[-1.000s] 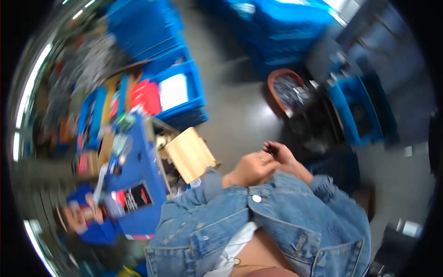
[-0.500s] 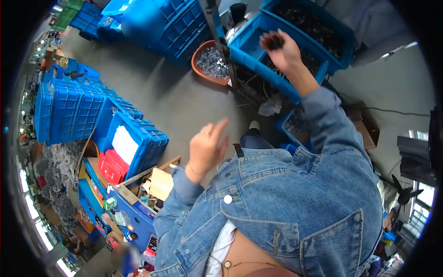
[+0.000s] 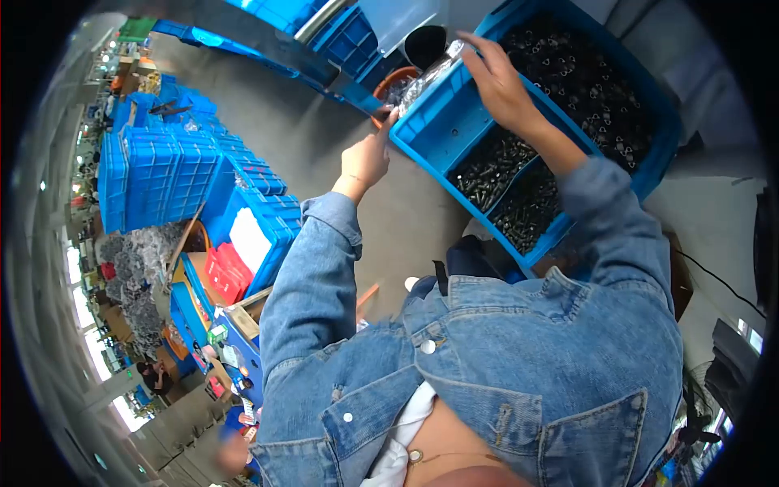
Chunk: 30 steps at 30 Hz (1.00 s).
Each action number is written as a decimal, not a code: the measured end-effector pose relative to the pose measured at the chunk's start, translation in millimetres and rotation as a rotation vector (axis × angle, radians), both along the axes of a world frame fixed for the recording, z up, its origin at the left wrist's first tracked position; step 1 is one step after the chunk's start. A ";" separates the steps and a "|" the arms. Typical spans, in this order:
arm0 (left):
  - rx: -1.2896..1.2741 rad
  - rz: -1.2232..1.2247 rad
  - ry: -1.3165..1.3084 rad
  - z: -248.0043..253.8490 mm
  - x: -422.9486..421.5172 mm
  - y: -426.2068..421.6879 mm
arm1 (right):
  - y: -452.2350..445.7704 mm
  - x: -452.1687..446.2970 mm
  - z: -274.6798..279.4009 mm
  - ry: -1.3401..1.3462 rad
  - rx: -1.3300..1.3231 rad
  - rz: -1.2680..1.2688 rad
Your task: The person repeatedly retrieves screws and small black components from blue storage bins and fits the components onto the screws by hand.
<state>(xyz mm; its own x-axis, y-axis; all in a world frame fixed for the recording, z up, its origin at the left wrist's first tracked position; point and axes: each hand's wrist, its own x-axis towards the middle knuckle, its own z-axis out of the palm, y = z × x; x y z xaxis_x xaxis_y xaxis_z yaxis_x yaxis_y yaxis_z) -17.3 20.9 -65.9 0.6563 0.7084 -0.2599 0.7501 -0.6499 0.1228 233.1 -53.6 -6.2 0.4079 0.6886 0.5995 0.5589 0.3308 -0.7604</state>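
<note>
My left hand [image 3: 365, 162] reaches forward with its index finger stretched out and the other fingers partly curled. Its fingertip is by a metal bar [image 3: 357, 93], near the corner of a blue bin [image 3: 422, 146]; contact is unclear. Over that bin's far side is my right hand [image 3: 501, 88], fingers extended toward a crumpled silvery wrapping [image 3: 430, 85] at the rim. I see nothing in either hand, though the right palm is hidden. Small dark metal parts [image 3: 491, 166] fill part of the bin, split by a divider.
Behind stands another blue bin [image 3: 661, 166] with dark ring-shaped parts [image 3: 572, 77]. An orange tub [image 3: 395, 79] is beyond the metal bar. Stacked blue crates [image 3: 154, 174] and red packets [image 3: 227, 272] are at the left. A person [image 3: 154, 377] sits far off.
My left hand has moved forward to the metal bar. My right hand, earlier curled around dark small parts, is now stretched out near the bin's rim. The view has shifted closer to the bins.
</note>
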 end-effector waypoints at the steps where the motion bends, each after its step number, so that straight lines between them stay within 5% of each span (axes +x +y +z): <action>1: 0.013 -0.061 -0.223 -11.7 -6.7 2.2 | -22.6 6.5 5.8 0.075 -0.081 0.069; 4: -0.400 0.057 -0.447 -22.7 -14.3 3.1 | -95.0 16.5 18.0 0.193 -0.389 0.217; 8: -0.083 -0.342 -0.188 -9.0 -46.3 24.2 | -169.7 10.9 4.3 -0.418 -0.846 0.197; 12: 0.276 -0.379 -0.208 68.8 -78.0 77.1 | -201.3 0.5 -28.4 -0.600 -1.100 0.338; 14: 0.328 -0.329 -0.759 121.1 -63.4 126.9 | -200.2 -6.8 -38.7 -0.666 -1.050 0.353; 15: 0.382 -0.212 -0.751 162.8 -52.1 142.1 | -198.4 -6.2 -34.4 -0.636 -1.094 0.358; 18: 0.104 0.010 -1.004 264.1 10.5 145.1 | -197.0 -4.3 -35.0 -0.637 -1.135 0.459; 19: 0.339 -0.196 -0.804 283.2 24.1 159.2 | -199.8 -7.3 -33.6 -0.607 -1.122 0.493; 22: -0.242 -0.393 -0.835 296.4 65.7 174.1 | -206.4 -16.3 -26.7 -0.503 -1.084 0.499; 24: -0.337 -0.483 -0.834 285.9 73.8 175.0 | -208.7 -29.0 -15.8 -0.460 -1.054 0.445; 27: 0.042 -0.666 -1.020 270.7 83.2 151.8 | -212.0 -37.4 -13.7 -0.405 -1.099 0.346; 30: 0.154 -0.691 -0.920 262.7 111.6 180.4 | -210.5 -43.9 -19.5 -0.454 -1.124 0.211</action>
<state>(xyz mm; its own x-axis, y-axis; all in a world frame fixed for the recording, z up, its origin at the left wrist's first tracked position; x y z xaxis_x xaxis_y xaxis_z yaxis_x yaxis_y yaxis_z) 94.3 201.3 196.8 0.8119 0.1077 0.5738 -0.1018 -0.9417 0.3208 189.1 -264.1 -25.7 0.1348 0.9408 -0.3109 0.8618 -0.2662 -0.4319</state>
